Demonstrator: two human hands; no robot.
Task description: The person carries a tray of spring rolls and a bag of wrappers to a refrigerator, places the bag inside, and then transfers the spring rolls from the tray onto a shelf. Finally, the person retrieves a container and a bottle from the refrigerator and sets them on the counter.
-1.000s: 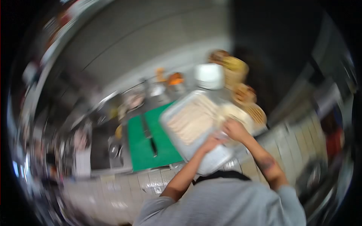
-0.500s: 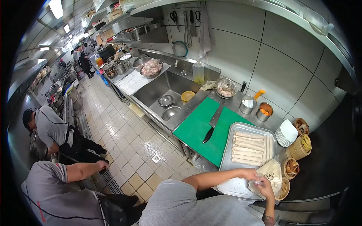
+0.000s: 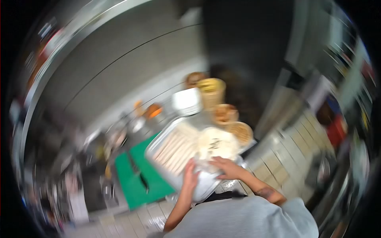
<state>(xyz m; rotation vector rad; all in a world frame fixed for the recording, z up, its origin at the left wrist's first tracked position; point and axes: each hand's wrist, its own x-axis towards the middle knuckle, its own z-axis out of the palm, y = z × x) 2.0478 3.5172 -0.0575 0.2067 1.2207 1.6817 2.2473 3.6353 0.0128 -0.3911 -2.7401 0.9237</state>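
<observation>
A clear plastic bag of round, pale flat wrappers with dark handwriting (image 3: 216,144) lies on the right part of the metal tray (image 3: 206,186). My left hand (image 3: 190,176) is at the bag's near left edge, fingers stretched out and apart from the thumb. From the right, my right hand (image 3: 226,168) reaches over the gathered plastic at the near end, its fingers extended and touching it. Motion blur hides the exact contact. Long pale rolls (image 3: 174,152) lie side by side on the tray, left of the bag.
A knife (image 3: 139,176) rests on the green cutting board (image 3: 125,186) to the left. Beyond the tray stand stacked white dishes (image 3: 187,101) and several round bamboo baskets (image 3: 240,133). Metal cups with orange contents (image 3: 153,111) are at the back. Tiled floor (image 3: 274,166) lies right.
The view has swung right and blurred; the co-workers have left it. My hands have moved apart from their pinch at the bag's end, and the bag lies flatter on the tray.
</observation>
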